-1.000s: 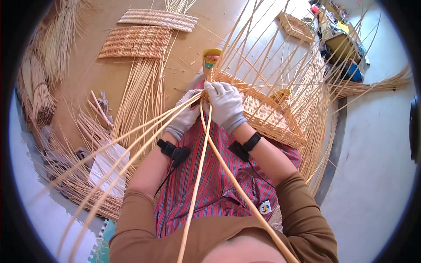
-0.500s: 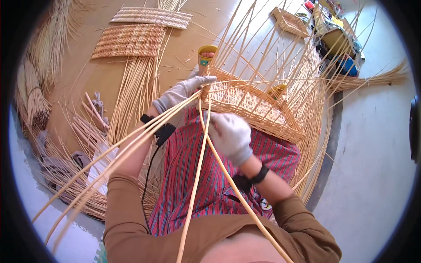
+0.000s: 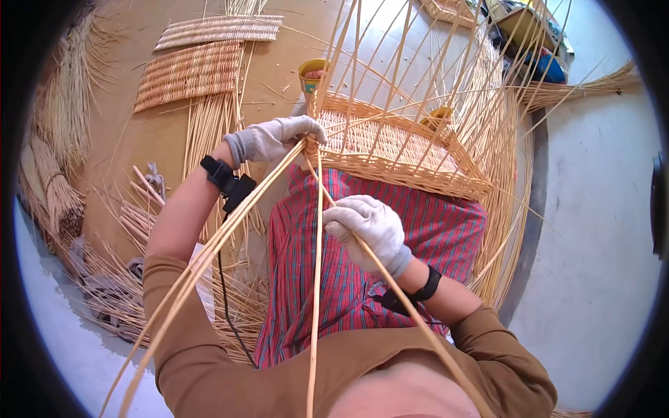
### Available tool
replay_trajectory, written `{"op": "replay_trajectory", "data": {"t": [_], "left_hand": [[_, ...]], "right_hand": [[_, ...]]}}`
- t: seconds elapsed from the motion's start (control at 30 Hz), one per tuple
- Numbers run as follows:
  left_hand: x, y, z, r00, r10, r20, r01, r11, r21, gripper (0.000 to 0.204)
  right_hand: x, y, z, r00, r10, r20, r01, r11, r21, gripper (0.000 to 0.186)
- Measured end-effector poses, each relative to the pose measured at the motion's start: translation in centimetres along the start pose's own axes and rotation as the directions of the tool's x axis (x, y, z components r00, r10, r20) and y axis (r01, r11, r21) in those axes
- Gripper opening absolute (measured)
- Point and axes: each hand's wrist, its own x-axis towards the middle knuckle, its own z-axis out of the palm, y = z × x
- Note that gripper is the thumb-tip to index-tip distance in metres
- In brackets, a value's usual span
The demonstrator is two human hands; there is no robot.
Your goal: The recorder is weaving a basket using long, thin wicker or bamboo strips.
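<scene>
A shallow wicker basket (image 3: 397,179) with tall upright stakes rests across the red striped cloth (image 3: 293,279) on my lap. My left hand (image 3: 282,137), in a pale glove, is closed around its near left corner. Several long willow rods (image 3: 230,230) fan out from that corner, past my left forearm. Another rod (image 3: 317,292) hangs straight down in the middle. Below the basket's front edge, my gloved right hand (image 3: 369,232) grips a single rod (image 3: 411,306) that slants down to the right. My left fingertips partly hide the weave at the corner.
Two woven panels (image 3: 191,73) lie on the floor at far left over loose rods. A yellow bucket (image 3: 311,73) stands behind the corner. Bundles of rods (image 3: 52,181) line the left side, and more (image 3: 502,139) spread to the right. A black cable (image 3: 223,299) hangs by my left arm.
My right hand has moved slightly down and now holds the slanting rod; before, it was blurred near the basket. The rods at the corner have shifted, and the whole view has moved a little.
</scene>
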Motion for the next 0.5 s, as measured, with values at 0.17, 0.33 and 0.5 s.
{"op": "replay_trajectory", "data": {"t": [0.17, 0.33, 0.5], "left_hand": [[0.1, -0.6, 2.0, 0.993, 0.004, -0.118, -0.018, 0.993, -0.117, 0.032], [0.2, -1.3, 4.7, 0.923, 0.032, -0.383, -0.077, 0.992, -0.103, 0.029], [-0.1, -1.0, 5.6, 0.863, -0.030, -0.505, -0.073, 0.980, -0.184, 0.028]], "right_hand": [[-1.4, 3.4, -0.9, 0.999, -0.043, -0.023, 0.045, 0.997, 0.067, 0.009], [-0.2, 11.0, -1.4, 0.550, 0.835, 0.022, -0.617, 0.388, 0.684, 0.027], [-1.3, 16.3, 0.1, 0.573, 0.815, 0.087, -0.506, 0.268, 0.820, 0.027]]}}
